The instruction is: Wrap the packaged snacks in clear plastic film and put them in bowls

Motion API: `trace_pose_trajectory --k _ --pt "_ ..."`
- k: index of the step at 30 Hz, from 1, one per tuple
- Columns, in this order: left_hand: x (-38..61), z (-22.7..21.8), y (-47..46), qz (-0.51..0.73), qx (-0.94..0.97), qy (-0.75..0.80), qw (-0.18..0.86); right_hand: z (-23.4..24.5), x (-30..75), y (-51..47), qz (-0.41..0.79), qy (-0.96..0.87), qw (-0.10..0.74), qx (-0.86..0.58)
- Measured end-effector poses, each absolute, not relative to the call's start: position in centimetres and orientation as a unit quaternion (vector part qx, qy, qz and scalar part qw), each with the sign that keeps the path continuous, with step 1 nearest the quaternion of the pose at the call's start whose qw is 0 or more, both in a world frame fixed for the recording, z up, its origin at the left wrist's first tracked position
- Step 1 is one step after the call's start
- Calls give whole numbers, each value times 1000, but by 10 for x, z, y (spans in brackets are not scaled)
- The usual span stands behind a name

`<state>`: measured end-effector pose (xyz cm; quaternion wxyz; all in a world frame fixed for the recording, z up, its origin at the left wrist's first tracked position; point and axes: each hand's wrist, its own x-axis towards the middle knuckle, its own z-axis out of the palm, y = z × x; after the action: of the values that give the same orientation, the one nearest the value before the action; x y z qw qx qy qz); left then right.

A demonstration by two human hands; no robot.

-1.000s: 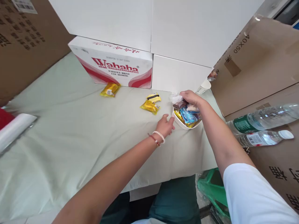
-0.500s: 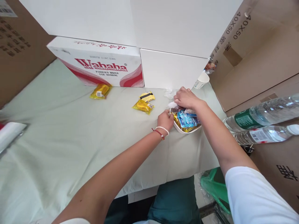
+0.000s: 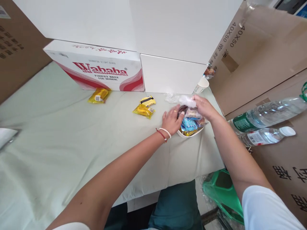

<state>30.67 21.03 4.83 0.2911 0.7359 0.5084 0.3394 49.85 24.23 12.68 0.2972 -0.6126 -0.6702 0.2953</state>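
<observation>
A white bowl (image 3: 185, 134) full of wrapped snack packets (image 3: 189, 124) sits near the table's right front corner. My left hand (image 3: 171, 120) rests on the bowl's left side, fingers curled over the packets. My right hand (image 3: 203, 107) is above the bowl's far side, pinching a crumpled clear plastic wrapper (image 3: 185, 100). Two yellow packets (image 3: 144, 110) lie just left of the bowl, and one more yellow packet (image 3: 99, 95) lies farther left.
A Wahaha water carton (image 3: 96, 68) and white boxes (image 3: 171, 75) line the back of the pale green table (image 3: 59, 134). A paper cup (image 3: 200, 85) stands behind the bowl. Cardboard boxes and two water bottles (image 3: 266, 126) are at the right. A green stool (image 3: 222, 195) stands below.
My left hand moved from the table onto the bowl's left side. My right hand lifted slightly, raising the clear wrapper above the packets.
</observation>
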Motion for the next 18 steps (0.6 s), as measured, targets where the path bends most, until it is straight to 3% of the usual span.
trace_pose_trajectory --k 3,9,14,16,18 --pt "312 47 205 278 782 487 272 106 495 214 206 -713 272 -612" --pt "310 30 207 306 794 448 274 80 484 205 56 -743 274 -608" --pt "268 23 195 453 695 459 317 106 496 198 27 -698 414 -584" --pt "243 23 170 493 617 482 380 122 489 175 -9 -665 473 -578" --pt "219 26 134 478 526 476 519 128 465 143 26 -667 485 -565"
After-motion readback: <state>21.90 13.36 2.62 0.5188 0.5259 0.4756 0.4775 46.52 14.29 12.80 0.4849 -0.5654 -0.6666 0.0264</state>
